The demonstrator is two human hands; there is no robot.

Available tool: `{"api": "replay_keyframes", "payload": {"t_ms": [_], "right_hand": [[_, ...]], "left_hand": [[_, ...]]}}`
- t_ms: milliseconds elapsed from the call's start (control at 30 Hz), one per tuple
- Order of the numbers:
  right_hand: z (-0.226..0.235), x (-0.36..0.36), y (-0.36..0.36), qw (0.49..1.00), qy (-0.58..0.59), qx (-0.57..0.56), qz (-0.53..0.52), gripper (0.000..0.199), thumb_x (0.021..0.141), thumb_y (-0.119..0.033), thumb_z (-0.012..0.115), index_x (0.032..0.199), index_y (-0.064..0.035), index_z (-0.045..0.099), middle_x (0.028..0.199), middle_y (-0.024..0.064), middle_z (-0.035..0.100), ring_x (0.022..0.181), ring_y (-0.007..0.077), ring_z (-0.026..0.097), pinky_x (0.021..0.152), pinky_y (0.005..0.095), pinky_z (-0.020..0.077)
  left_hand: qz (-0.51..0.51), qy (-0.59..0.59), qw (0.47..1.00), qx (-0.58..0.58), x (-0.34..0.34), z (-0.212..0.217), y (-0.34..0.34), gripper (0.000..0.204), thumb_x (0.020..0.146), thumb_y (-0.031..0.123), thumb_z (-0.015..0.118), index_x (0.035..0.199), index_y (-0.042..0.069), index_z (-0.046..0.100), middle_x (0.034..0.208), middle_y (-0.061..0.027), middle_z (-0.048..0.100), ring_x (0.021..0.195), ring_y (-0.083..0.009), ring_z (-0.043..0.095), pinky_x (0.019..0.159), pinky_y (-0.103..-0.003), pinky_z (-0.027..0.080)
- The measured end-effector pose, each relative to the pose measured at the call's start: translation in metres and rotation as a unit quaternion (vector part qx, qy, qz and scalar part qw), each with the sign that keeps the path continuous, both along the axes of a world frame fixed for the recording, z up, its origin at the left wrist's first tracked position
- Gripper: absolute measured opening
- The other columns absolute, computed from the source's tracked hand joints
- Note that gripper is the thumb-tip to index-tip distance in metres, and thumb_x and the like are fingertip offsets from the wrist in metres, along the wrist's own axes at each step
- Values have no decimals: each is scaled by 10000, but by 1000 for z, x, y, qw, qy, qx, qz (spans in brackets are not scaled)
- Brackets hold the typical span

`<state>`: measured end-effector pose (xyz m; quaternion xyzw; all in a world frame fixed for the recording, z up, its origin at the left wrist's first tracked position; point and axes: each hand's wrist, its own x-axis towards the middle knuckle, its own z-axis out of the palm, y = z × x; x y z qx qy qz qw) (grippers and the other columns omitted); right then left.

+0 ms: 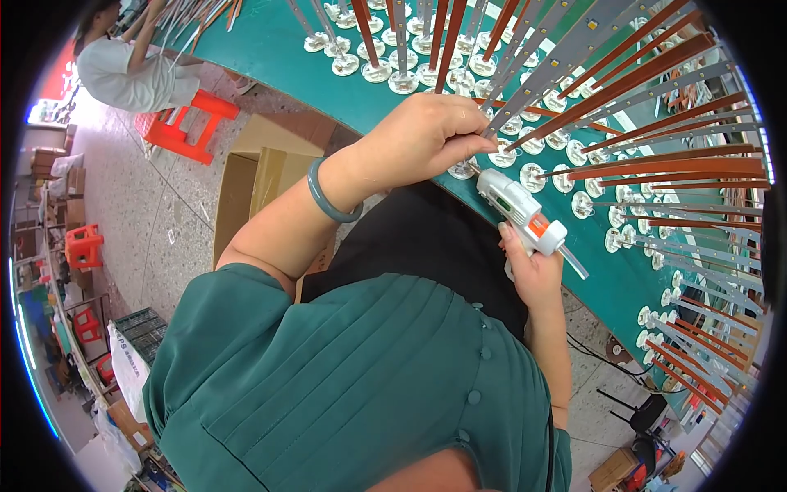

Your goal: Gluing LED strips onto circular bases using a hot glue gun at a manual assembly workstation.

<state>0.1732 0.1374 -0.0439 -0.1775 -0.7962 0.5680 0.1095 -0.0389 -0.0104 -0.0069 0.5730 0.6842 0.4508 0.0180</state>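
My left hand (422,135) is closed, thumb and fingers pinching the lower end of a grey LED strip (545,70) that rises away to the upper right. Just below those fingers sits a round white base (461,170) at the table's near edge, partly hidden by the hand. In my right hand (534,275) is a white glue gun (510,197) with an orange patch and a clear glue stick poking out of its back. Its nozzle points at the white base, close under my left fingertips; whether it touches cannot be made out.
Many round white bases with upright grey and brown strips crowd the green table (275,49). An open cardboard box (275,176) stands on the floor to my left. Farther off, a person (127,70) works beside a red stool (184,127). Black cables hang at the right.
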Motion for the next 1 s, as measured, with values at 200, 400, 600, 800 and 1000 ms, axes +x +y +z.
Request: {"api": "replay_keyframes", "payload": {"t_ms": [200,400,600,800,1000], "right_hand": [[-1,11,6,990,-4,-140,-15,320,896,-141,667,1161,27,605,936,100,707,737,83,604,633,228,476],[-2,15,8,990,0,-139,14,358,895,-134,659,1203,30,578,970,108,712,759,93,615,641,230,483],[-2,11,10,996,-11,-81,36,346,900,-155,663,1185,27,591,958,93,712,765,92,620,643,230,484],[-1,5,10,997,-18,-73,24,298,905,-170,661,1128,26,629,904,80,713,716,81,603,616,225,472],[4,1,9,997,-31,-73,17,270,906,-166,659,1095,25,640,861,71,704,669,78,587,581,222,458]], "left_hand": [[-58,-32,997,-30,6,18,-11,112,904,45,578,985,-9,633,958,-130,651,777,-275,626,717,-359,499],[-36,-37,999,-14,9,18,-11,231,897,1,551,1113,6,633,948,-132,652,825,-265,663,734,-353,518],[-23,-28,999,-31,11,19,-11,290,883,24,584,1172,8,606,952,-160,662,886,-361,631,768,-417,505],[-48,-41,998,-7,9,14,-8,360,881,13,580,1239,48,603,983,-157,669,917,-346,641,785,-411,511],[-61,-2,998,32,8,9,-3,348,827,-97,588,1164,-17,615,1003,-142,677,810,-260,660,736,-350,530]]}}
